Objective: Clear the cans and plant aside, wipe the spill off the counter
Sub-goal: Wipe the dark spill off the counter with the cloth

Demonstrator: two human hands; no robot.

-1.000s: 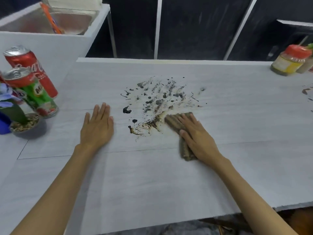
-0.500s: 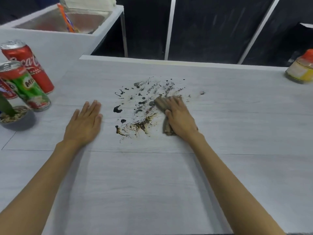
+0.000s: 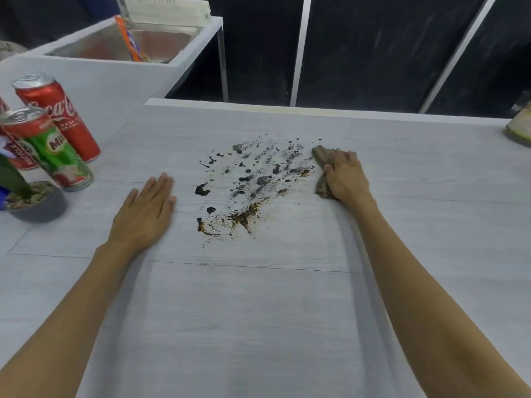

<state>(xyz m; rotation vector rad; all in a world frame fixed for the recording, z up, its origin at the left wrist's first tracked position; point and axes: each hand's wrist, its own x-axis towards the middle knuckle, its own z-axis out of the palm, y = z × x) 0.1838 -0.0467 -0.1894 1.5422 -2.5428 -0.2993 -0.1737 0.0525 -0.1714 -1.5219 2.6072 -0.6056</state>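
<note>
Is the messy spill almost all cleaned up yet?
Not yet. The cans and plant already sit off at the left. The right hand presses a cloth at the spill's right edge; the left hand lies flat beside it. Most dark splatter and a brown smear remain.

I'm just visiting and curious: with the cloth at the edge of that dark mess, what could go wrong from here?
1. The right hand presses a small bunched cloth beside the spill; the brown streaks suggest wiping may smear it wider.
2. The left hand lies flat close to the wet blots and might get dirtied.
3. The green can and red can stand near the spill, so a broad sweep might knock them.
</note>
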